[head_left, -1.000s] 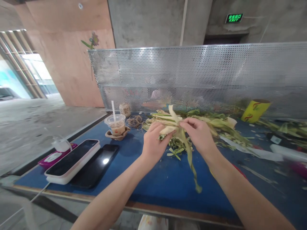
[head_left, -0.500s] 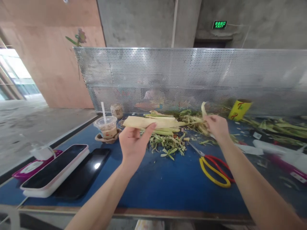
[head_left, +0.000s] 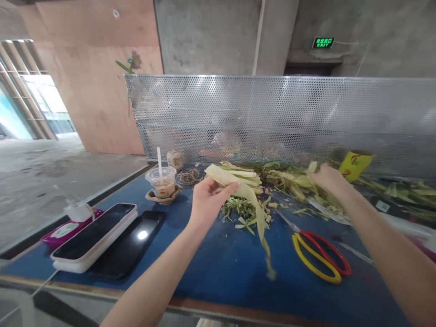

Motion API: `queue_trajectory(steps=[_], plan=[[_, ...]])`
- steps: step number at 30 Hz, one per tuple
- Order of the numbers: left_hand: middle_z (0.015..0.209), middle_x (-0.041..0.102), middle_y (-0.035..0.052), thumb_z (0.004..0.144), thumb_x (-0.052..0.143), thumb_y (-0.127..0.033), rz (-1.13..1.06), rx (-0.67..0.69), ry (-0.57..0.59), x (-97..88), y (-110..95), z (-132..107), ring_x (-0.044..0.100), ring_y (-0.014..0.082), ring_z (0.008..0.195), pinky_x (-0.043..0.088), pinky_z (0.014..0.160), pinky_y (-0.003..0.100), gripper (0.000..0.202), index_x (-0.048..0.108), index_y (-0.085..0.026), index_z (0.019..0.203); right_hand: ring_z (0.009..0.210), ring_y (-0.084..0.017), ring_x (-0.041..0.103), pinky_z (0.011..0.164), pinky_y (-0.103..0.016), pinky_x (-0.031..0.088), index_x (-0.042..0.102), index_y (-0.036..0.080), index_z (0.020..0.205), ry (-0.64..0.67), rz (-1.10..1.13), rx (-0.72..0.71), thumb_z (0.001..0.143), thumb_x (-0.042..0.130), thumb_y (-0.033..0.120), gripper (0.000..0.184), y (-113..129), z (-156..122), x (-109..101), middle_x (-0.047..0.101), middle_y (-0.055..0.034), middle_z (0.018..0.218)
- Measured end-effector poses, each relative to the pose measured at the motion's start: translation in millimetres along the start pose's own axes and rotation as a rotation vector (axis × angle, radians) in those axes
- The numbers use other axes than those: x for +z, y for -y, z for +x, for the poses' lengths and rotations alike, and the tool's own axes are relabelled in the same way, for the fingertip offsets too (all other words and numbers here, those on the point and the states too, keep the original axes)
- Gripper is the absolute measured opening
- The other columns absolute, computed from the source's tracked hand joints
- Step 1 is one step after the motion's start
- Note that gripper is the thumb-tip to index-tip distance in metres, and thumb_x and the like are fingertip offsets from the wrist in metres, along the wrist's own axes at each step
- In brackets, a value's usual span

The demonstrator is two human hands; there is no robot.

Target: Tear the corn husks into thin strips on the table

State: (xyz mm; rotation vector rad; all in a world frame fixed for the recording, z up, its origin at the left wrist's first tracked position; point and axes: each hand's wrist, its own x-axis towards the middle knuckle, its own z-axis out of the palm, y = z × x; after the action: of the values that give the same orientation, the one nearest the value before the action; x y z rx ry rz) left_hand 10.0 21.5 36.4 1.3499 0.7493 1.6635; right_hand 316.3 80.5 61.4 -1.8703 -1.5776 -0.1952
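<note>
My left hand (head_left: 208,204) pinches a pale corn husk (head_left: 251,196) between thumb and fingers. The husk's broad end rests over the fingers, and its narrow twisted tail droops toward the blue tabletop. Off to the right, my right hand (head_left: 329,180) is closed round a short pale strip of husk (head_left: 312,167), above a heap of dry husks (head_left: 284,182); its fingers are partly blurred. Beyond my left hand lie stacked green-white husk pieces (head_left: 250,175), with a pile of curly green scraps (head_left: 235,210) in front of them.
Scissors (head_left: 318,259) with red and yellow handles lie at the right. A lidded drink cup (head_left: 162,184), a coil of twine (head_left: 188,177), and phones (head_left: 98,236) are at the left. A yellow tube (head_left: 356,165) stands before the perforated metal screen (head_left: 289,113).
My right hand has moved right with the pale strip, away from the husk in my left hand. That husk's tail, earlier stretched out sideways, now hangs down. The view has shifted slightly left.
</note>
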Motion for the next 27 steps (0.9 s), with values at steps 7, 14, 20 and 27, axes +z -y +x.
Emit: queue_trajectory(steps=[7, 14, 20, 27], plan=[[0.074, 0.070, 0.0082, 0.057, 0.074, -0.031, 0.253, -0.126, 0.203, 4.4, 6, -6, 0.064, 0.0182, 0.066, 0.049, 0.059, 0.027, 0.029, 0.066, -0.012, 0.077, 0.055, -0.011, 0.051, 0.049, -0.022, 0.037, 0.060, 0.020, 0.070, 0.559, 0.410, -0.476, 0.075, 0.055, 0.041, 0.022, 113, -95, -9, 0.059, 0.0008, 0.061], [0.067, 0.069, 0.0025, 0.066, 0.067, -0.030, 0.208, -0.075, 0.100, 0.9, 11, 3, 0.064, 0.0141, 0.067, 0.049, 0.067, 0.025, 0.025, 0.062, -0.016, 0.086, 0.048, -0.008, 0.039, 0.046, -0.022, 0.031, 0.054, 0.017, 0.064, 0.541, 0.612, -0.298, 0.076, 0.052, 0.036, 0.022, 103, -110, 8, 0.047, 0.0031, 0.055], [0.074, 0.066, 0.0029, 0.072, 0.060, -0.037, 0.259, 0.070, 0.004, 5.6, 12, 2, 0.059, 0.0102, 0.066, 0.046, 0.060, 0.021, 0.022, 0.062, -0.016, 0.075, 0.047, -0.007, 0.037, 0.046, -0.021, 0.030, 0.048, 0.017, 0.059, 0.539, 0.689, -0.242, 0.076, 0.051, 0.033, 0.023, 108, -122, 14, 0.043, 0.0042, 0.054], [0.072, 0.066, 0.0025, 0.065, 0.068, -0.033, 0.254, 0.026, 0.027, 7.9, 11, -4, 0.058, 0.0097, 0.062, 0.042, 0.053, 0.019, 0.020, 0.063, -0.016, 0.072, 0.058, -0.012, 0.051, 0.054, -0.024, 0.039, 0.057, 0.018, 0.073, 0.548, 0.689, -0.274, 0.078, 0.050, 0.035, 0.019, 106, -122, 14, 0.058, -0.0010, 0.067]])
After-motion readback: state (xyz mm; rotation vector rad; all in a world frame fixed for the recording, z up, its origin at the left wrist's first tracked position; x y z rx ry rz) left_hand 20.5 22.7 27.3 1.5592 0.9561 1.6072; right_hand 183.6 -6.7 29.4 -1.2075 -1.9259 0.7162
